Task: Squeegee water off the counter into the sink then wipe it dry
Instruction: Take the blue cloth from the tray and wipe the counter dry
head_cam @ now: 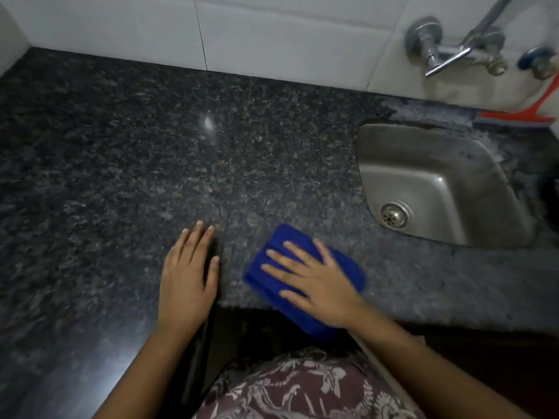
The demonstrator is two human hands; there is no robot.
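Observation:
A folded blue cloth (281, 246) lies on the dark speckled granite counter (151, 152) near its front edge. My right hand (311, 276) presses flat on the cloth, fingers spread. My left hand (189, 273) rests flat on the bare counter just left of it, holding nothing. A steel sink (453, 164) is set into the counter at the right. A red squeegee (523, 116) leans against the wall behind the sink, apart from both hands.
A chrome wall tap (453, 46) juts out above the sink from the white tiled wall (272, 34). The counter forms an L, running down the left side. My patterned clothing (302, 388) fills the bottom centre, against the counter's front edge.

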